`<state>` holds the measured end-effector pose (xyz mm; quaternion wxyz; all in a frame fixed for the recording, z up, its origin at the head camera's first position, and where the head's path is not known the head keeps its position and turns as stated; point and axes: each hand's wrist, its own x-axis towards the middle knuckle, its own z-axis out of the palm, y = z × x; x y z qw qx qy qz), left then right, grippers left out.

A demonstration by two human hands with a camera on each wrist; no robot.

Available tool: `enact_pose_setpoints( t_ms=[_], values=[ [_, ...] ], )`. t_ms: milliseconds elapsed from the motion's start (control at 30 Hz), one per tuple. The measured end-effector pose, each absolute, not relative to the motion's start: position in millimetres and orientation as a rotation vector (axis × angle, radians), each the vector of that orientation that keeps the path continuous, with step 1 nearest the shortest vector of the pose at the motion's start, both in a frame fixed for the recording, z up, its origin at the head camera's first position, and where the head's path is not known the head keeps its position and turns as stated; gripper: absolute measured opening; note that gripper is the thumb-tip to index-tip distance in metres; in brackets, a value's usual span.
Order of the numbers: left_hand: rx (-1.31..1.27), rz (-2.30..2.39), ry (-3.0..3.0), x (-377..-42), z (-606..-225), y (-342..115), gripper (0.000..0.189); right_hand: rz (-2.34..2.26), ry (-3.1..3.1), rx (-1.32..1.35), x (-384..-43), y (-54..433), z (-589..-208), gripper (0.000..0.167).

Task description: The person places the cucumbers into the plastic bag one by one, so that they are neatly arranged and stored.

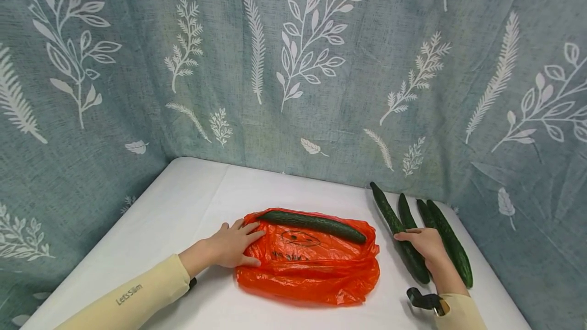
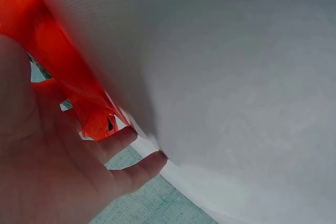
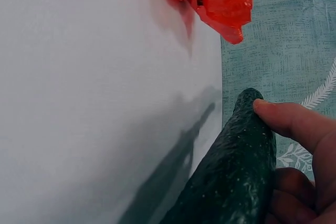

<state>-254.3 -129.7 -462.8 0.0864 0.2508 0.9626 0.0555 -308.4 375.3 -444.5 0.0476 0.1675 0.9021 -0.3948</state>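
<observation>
Quietly, a person works with both bare hands at a white-covered table (image 1: 202, 192), the right hand (image 1: 426, 246) gripping a long dark green cucumber (image 1: 389, 215) around its middle. The thumb lies along one side and the fingers curl under the other, closed snugly on the bumpy skin, as the right wrist view shows; the cucumber's shadow falls across the white surface beside it. At the other side, the left hand (image 1: 234, 245) rests on the near-left end of a crumpled red plastic bag (image 1: 321, 281), its fingers spread loosely apart and wrapped around nothing. Along the far part of the bag lies another cucumber (image 1: 316, 222), set lengthwise with red plastic about it (whether it sits in the bag's mouth or merely on top, one cannot tell). Just to the right of the gripped cucumber, three more lie near the table's right edge: a partly hidden one (image 1: 405, 213), a second (image 1: 425, 213) showing its tip, and a longer one (image 1: 454, 243) beside it. Pale yellow sleeves (image 1: 137, 294) cover both forearms, and a blue-green curtain (image 1: 321, 126) printed with white leaves hangs behind.
</observation>
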Motion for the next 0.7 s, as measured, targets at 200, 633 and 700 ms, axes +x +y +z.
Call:
enact_pose_setpoints(
  t_ms=[200, 633, 700],
  values=[
    [0.749, 0.166, 2.869, -254.8, -464.4, -129.0, 0.083, -1.183, 2.753, 0.475, -307.8, 375.2, -436.2, 0.08],
    [0.744, 0.178, 2.864, -252.6, -464.1, -128.6, 0.083, -1.113, 2.806, 0.331, -305.8, 367.6, -420.5, 0.077],
    [0.74, 0.176, 2.863, -252.3, -463.6, -128.7, 0.083, -1.107, 2.814, 0.293, -304.5, 364.8, -416.6, 0.076]
  ],
)
